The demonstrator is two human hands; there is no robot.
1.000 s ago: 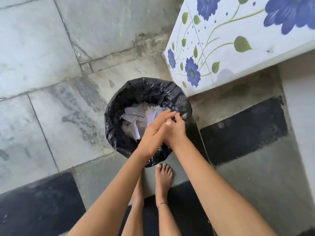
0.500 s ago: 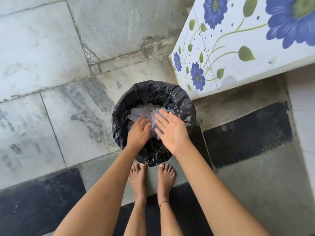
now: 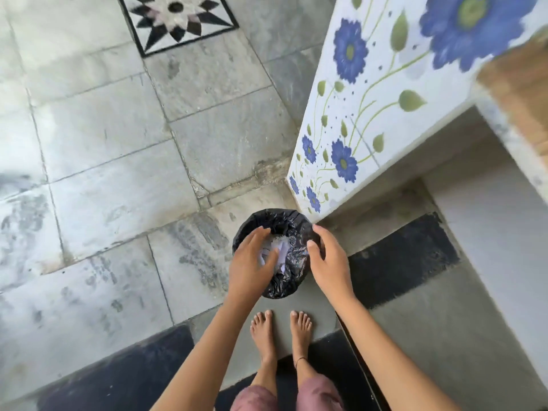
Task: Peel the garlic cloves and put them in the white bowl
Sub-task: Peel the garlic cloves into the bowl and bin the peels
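Observation:
A small bin lined with a black plastic bag (image 3: 293, 280) stands on the floor in front of my bare feet. Pale papery scraps (image 3: 280, 250) lie inside it. My left hand (image 3: 252, 262) hovers over the bin's left side, fingers loosely spread, holding nothing. My right hand (image 3: 329, 259) is over the bin's right rim, fingers relaxed and empty. No garlic cloves or white bowl are in view.
A white counter side painted with blue flowers (image 3: 364, 120) rises just right of the bin. The floor is grey stone tiles (image 3: 118, 179) with a black star inlay (image 3: 178, 19) at the top. Dark floor bands (image 3: 403, 256) run beside my feet (image 3: 281, 330).
My hands were rubbing together over the bin, then parted; now they are spread apart on either side. The view has pulled back and up, so the bin looks smaller.

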